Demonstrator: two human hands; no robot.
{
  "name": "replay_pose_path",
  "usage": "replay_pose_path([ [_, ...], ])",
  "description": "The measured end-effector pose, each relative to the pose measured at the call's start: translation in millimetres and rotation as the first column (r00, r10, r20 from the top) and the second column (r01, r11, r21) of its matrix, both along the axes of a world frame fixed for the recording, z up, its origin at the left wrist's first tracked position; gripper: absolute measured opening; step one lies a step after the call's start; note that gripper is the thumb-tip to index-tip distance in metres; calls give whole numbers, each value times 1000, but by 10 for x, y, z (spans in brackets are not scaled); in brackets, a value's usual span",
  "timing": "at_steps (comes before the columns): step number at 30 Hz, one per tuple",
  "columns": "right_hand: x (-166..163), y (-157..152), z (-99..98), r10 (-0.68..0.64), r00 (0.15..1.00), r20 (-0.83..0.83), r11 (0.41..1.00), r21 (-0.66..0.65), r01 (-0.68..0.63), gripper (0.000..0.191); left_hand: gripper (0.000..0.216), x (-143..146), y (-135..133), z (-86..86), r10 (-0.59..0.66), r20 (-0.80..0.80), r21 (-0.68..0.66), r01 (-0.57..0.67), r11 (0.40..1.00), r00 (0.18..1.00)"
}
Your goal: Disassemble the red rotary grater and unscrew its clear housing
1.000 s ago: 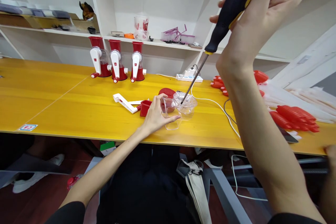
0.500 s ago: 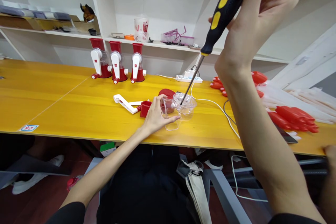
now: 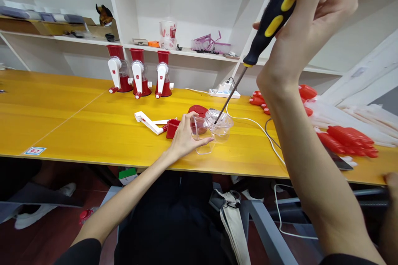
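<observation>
My right hand [image 3: 314,20], raised at the upper right, is closed round the black and yellow handle of a screwdriver [image 3: 267,22]. Its shaft slants down to the left, and the tip reaches into the round end of a clear plastic housing [image 3: 220,126]. Fingers and thumb of my left hand [image 3: 185,137] grip that housing from its left side on the table. Just beyond and left of the left hand lie a red rectangular plastic part [image 3: 172,127], a red round base [image 3: 198,111] and a white crank handle [image 3: 148,123].
Three red and white rotary graters [image 3: 139,74] stand at the back left. A white power strip [image 3: 224,93] sits by the shelf, its cable running across the yellow table [image 3: 77,132]. Red plastic parts [image 3: 348,140] lie at the right. Another person's arm [image 3: 391,211] shows at the right edge.
The screwdriver handle has turned in my right hand, its yellow patches now facing differently, and the hand has shifted slightly right. My left hand and the housing have stayed almost still.
</observation>
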State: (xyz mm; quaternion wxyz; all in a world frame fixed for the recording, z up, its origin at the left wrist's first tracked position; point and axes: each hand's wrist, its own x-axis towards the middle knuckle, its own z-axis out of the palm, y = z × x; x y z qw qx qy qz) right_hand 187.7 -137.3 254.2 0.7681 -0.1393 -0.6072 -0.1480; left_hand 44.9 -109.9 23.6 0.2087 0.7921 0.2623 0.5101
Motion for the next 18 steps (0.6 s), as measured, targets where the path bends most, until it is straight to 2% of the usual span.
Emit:
replay_pose_path([
  [3, -6, -46, -9, -54, 998, 21, 996, -77, 56, 5, 83, 8, 5, -3, -2, 1, -4, 2, 1000, 1000],
  [5, -6, -69, -13, -74, 996, 57, 990, -119, 80, 5, 83, 13, 7, -6, -2, 1, -11, 2, 1000, 1000],
  [7, -5, -72, -19, -41, 997, 64, 991, -127, 49, 2, 84, 17, 10, -10, 0, 3, -16, 0, 1000, 1000],
  [12, -19, -44, -40, 67, 998, 1, 990, -125, -67, 15, 84, 17, 9, -12, 3, 4, -18, -3, 1000, 1000],
  [18, 8, -49, -42, -10, 1000, 29, 994, -105, 13, 5, 83, 15, 18, -16, 3, 7, -4, -3, 1000, 1000],
])
